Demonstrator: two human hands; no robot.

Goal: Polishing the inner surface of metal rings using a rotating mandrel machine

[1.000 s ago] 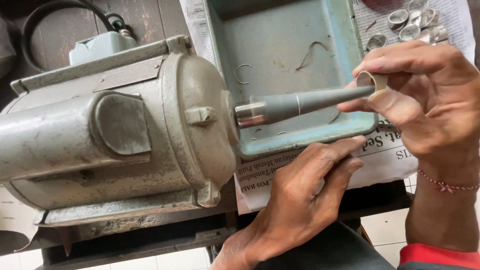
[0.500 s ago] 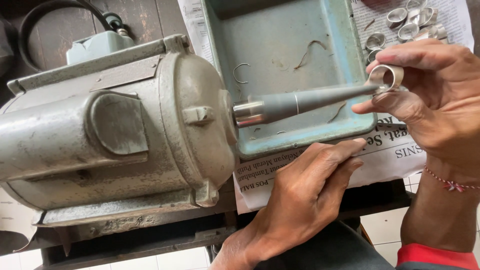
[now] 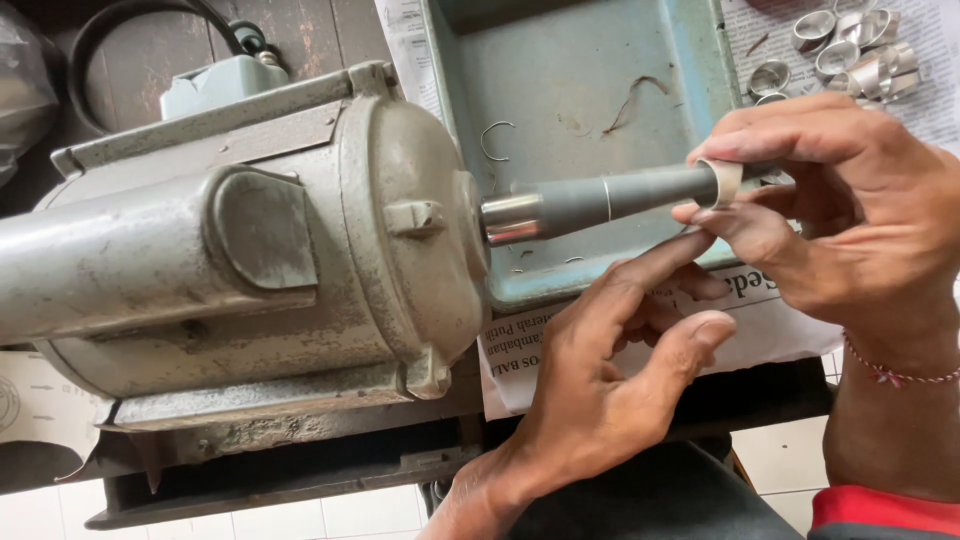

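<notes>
Right hand (image 3: 840, 200) pinched a small metal ring (image 3: 722, 182) on the tip of the grey tapered spindle (image 3: 610, 198) sticking out of the motor (image 3: 240, 250). Left hand (image 3: 610, 390) hung loose & empty just below, fingers near the shaft. Risk imo: if the shaft spun, ring could snatch or fly into the teal tray (image 3: 580, 90), fingertips could get caught

A small pale ring (image 3: 722, 182) — a short band, cream-coloured, open through the middle — sits on the tip of the grey tapered spindle (image 3: 620, 195), pinched by the right hand (image 3: 840, 200). The spindle lies level, pointing right — its shiny steel collar meets the end of the worn grey motor (image 3: 250, 250).
</notes>
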